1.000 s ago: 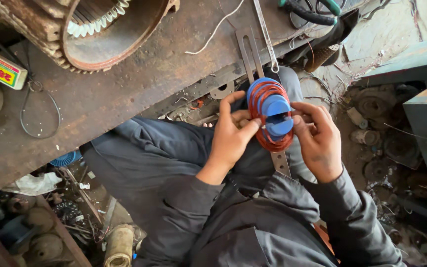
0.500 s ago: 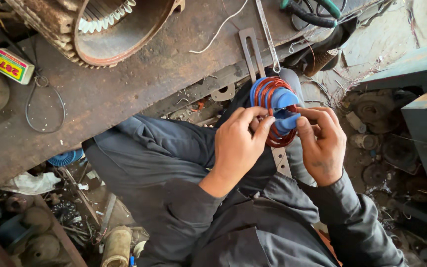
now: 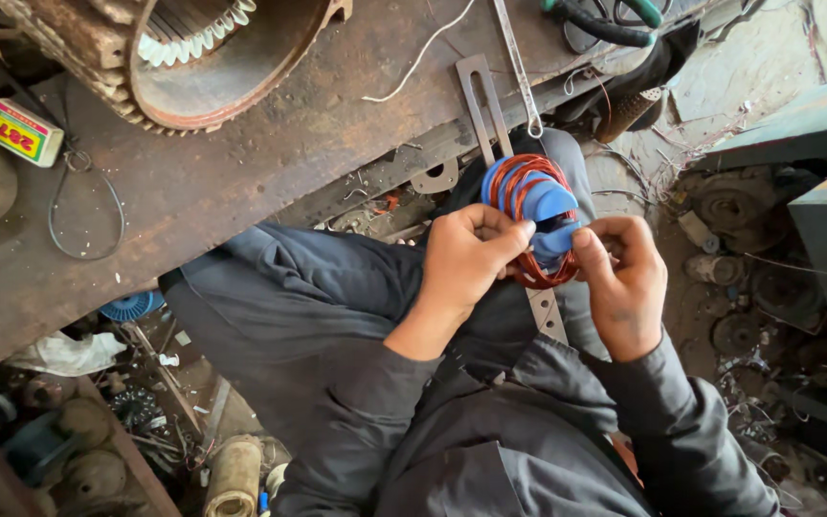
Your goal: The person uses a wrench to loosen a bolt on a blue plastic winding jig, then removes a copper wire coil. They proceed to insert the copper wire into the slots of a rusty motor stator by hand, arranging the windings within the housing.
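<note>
The left hand (image 3: 466, 258) pinches the near edge of a copper wire coil (image 3: 528, 225) between thumb and fingers, and the right hand (image 3: 624, 282) grips the same coil from the other side, its fingertips closed on the blue form (image 3: 538, 196) around which the reddish wire is wound. The coil sits over the person's lap, just above the knees of the dark trousers (image 3: 318, 297), resting against a flat slotted metal bar (image 3: 485, 105) that runs from the lap up onto the desk (image 3: 241, 182). Compared with a second ago, both hands have closed in: the left hand, which lay open beside the coil, now clamps its edge, and the right thumb has slid up against the blue piece, so the two hands nearly touch across the winding. That suggests the wire turns are being worked on or off the form rather than merely held. On the rusty desk beyond lie a large motor stator (image 3: 184, 57) with white insulation in its slots, a small yellow-green box (image 3: 23, 132), a loop of dark wire (image 3: 83, 206) and a loose white wire (image 3: 413, 62). Green-handled pliers (image 3: 605, 19) sit at the top edge, and scrap parts litter the floor (image 3: 758, 258).
</note>
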